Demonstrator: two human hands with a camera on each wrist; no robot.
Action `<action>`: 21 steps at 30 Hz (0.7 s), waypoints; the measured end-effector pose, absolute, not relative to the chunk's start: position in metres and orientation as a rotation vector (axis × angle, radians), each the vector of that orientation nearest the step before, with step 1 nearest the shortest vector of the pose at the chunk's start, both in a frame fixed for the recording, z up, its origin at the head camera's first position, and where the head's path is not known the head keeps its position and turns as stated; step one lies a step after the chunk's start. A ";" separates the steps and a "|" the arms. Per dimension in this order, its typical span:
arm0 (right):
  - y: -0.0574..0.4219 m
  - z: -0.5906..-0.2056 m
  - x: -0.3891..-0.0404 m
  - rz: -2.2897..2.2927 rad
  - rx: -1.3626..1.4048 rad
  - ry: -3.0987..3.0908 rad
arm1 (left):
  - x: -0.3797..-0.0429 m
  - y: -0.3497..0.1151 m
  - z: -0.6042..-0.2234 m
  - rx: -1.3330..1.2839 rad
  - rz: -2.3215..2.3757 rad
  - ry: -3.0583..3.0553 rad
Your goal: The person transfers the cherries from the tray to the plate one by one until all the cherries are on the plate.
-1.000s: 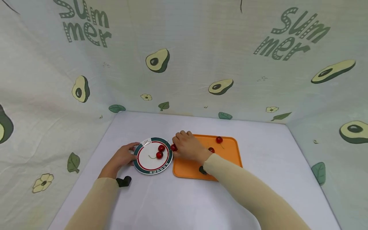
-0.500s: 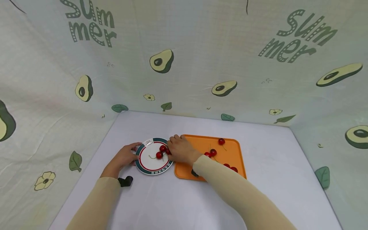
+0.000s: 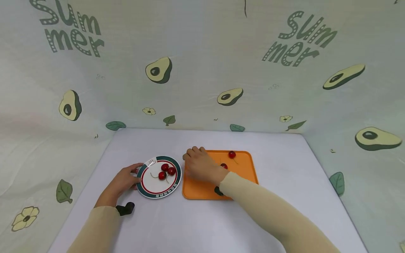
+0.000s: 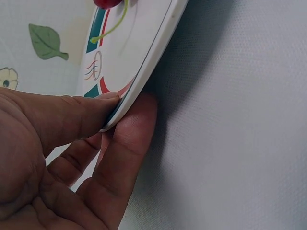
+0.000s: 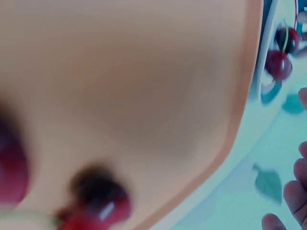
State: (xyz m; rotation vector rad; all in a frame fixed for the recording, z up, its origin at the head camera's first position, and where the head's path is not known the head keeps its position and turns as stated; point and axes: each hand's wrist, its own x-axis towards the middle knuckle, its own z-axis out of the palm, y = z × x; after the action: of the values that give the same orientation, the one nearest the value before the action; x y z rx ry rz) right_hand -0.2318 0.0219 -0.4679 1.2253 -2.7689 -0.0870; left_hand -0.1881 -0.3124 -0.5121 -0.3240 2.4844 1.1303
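Three red cherries with stems lie together on a white plate with a green-and-red rim. At the plate's left edge, my left hand pinches the rim. In the left wrist view the thumb lies on top of it and a finger is underneath; the plate looks lifted on that side. My right hand is over the left part of an orange tray, right of the plate. In the right wrist view its fingertips are apart and hold nothing.
In the tray are a cherry near the far edge and another cherry beside my right wrist. My right forearm hides part of the tray. Behind the white table hangs a cloth printed with avocados.
The right hand has let go of a cherry on the plate, where it now lies with two others. That hand has drawn back right over the tray. The left hand still holds the rim.
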 end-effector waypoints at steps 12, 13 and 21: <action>0.150 -0.457 -0.214 -0.048 1.073 -2.781 | -0.174 -0.315 -0.515 -0.341 1.193 2.455; 0.160 -0.456 -0.213 -0.068 1.059 -2.784 | -0.175 -0.314 -0.514 -0.339 1.197 2.456; 0.215 -0.463 -0.197 -0.087 0.981 -2.833 | -0.182 -0.313 -0.514 -0.322 1.205 2.447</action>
State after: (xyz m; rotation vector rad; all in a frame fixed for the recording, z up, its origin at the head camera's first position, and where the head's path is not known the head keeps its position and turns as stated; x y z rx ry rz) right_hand -0.1965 0.2152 -0.4632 0.9807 -2.8333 -0.0868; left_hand -0.1822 -0.3129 -0.5136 -0.3215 2.4469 1.2048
